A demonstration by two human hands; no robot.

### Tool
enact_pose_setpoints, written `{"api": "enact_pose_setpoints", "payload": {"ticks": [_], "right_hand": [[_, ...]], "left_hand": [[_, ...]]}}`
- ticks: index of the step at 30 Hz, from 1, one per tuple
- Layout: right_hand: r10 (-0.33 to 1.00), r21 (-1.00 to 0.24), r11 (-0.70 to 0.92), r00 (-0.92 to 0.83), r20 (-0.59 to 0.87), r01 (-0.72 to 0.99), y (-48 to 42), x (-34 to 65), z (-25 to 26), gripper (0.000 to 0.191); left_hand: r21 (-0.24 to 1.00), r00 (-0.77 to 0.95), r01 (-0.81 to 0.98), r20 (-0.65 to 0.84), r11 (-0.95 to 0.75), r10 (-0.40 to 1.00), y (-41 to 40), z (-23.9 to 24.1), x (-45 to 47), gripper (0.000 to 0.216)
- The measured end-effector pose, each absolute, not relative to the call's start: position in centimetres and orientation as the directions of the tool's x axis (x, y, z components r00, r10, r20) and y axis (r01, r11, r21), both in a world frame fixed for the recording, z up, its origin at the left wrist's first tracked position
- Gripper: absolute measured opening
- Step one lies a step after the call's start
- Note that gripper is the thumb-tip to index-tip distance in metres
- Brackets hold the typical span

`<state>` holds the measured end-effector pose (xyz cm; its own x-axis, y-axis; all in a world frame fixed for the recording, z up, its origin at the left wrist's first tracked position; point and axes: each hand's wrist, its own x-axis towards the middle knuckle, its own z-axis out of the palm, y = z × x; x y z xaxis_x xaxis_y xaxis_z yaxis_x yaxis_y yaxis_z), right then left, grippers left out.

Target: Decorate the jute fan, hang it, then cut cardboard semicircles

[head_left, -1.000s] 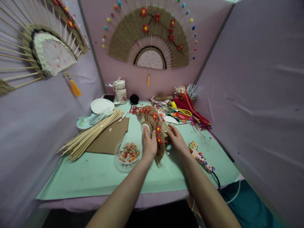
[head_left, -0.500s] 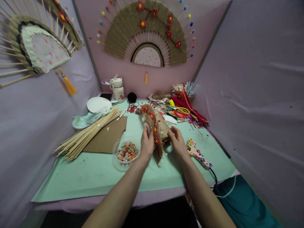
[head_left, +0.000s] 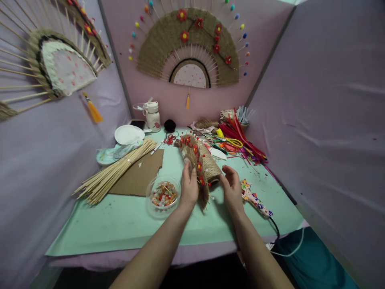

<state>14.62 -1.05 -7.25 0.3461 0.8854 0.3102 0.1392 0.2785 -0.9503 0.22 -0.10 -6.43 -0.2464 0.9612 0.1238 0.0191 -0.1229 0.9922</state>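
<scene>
A small burlap fan (head_left: pixel 192 149) with red flowers and red-tipped sticks stands tilted against a large roll of twine (head_left: pixel 211 164) at mid-table. My left hand (head_left: pixel 190 188) lies along the fan's left face, its fingers stretched out and touching it; part of the face is hidden behind them. At the roll's near right end is my right hand (head_left: pixel 231 188), open, fingers apart and bent, with nothing visible in it. Whether its fingertips touch the roll, I cannot tell. Left of my left hand sits a clear bowl of beads (head_left: pixel 164 196).
A patterned glue gun (head_left: pixel 256 201) with a cord lies to the right. Bamboo sticks (head_left: pixel 117 170) rest over cardboard (head_left: pixel 136 176) on the left. Behind are a white plate (head_left: pixel 129 134), a bottle (head_left: pixel 152 118), scissors (head_left: pixel 231 141) and red pipe cleaners (head_left: pixel 240 134). Decorated fans (head_left: pixel 168 40) hang on the walls.
My right hand has drawn back a little from the twine roll, and its fingers have opened. My left fingers have straightened against the fan. The whole view has shifted slightly.
</scene>
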Motion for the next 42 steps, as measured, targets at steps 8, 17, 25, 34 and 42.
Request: {"api": "enact_pose_setpoints", "payload": {"ticks": [8, 17, 25, 34, 42], "right_hand": [[0.836, -0.879, 0.464, 0.274, 0.475, 0.111, -3.6, 14.2, -6.8, 0.048], [0.89, -0.908, 0.408, 0.181, 0.419, 0.098, -6.2, 14.5, -8.1, 0.024], [0.916, -0.924, 0.371, 0.128, 0.381, 0.095, -6.5, 14.1, -7.7, 0.003], [0.915, -0.92, 0.39, 0.093, 0.392, 0.038, -6.5, 14.2, -8.1, 0.009], [0.92, -0.926, 0.375, 0.105, 0.377, 0.042, -6.6, 14.2, -8.1, 0.006]], "left_hand": [[0.987, -0.227, 0.075, 0.156, -0.142, 0.961, 0.7, -6.9, 0.3, 0.056], [0.987, -0.227, 0.079, 0.153, -0.139, 0.962, 0.5, -6.7, 0.5, 0.055], [0.982, -0.23, 0.134, 0.162, -0.133, 0.96, 0.4, -6.8, 0.8, 0.053], [0.976, -0.222, 0.176, 0.166, -0.128, 0.961, 0.3, -6.7, 0.9, 0.053], [0.976, -0.229, 0.177, 0.168, -0.129, 0.959, 0.4, -6.7, 0.8, 0.054]]}}
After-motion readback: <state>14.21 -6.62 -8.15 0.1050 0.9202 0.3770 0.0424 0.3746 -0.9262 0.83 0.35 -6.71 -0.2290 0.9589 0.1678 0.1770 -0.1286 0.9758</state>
